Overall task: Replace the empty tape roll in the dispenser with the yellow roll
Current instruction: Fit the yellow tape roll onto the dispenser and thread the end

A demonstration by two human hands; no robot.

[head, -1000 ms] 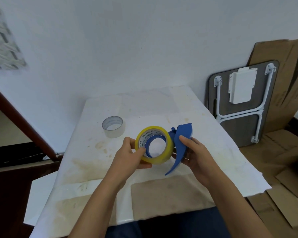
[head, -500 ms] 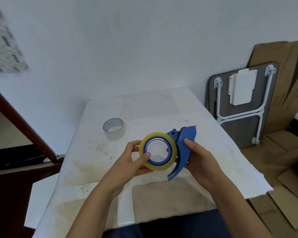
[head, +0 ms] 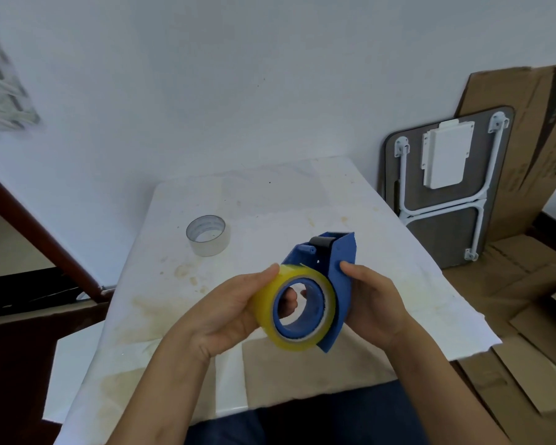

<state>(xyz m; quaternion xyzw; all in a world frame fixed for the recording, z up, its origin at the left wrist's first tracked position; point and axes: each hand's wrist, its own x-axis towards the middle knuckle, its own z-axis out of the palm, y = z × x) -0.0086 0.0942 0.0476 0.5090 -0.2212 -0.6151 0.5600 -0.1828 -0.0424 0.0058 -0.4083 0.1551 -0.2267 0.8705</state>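
The yellow tape roll (head: 265, 298) sits around the blue hub of the blue dispenser (head: 341, 268), held above the middle of the table. My left hand (head: 228, 311) cups the roll from the left, thumb on its top edge and fingers showing through the hub hole. My right hand (head: 371, 305) grips the dispenser's flat blue side plate from the right. A black roller shows at the dispenser's top. The empty tape roll (head: 207, 234), a pale bare core, stands on the table to the back left, apart from both hands.
The table (head: 302, 200) is covered with a stained white sheet and backs onto a white wall. A folded grey table (head: 446, 191) and flattened cardboard (head: 527, 130) lean at the right. A dark wooden rail (head: 39, 239) slopes at the left.
Both hands have tilted the dispenser and roll, so the roll's side and the black roller now show. The roll sits further over the hub. The empty roll has not moved.
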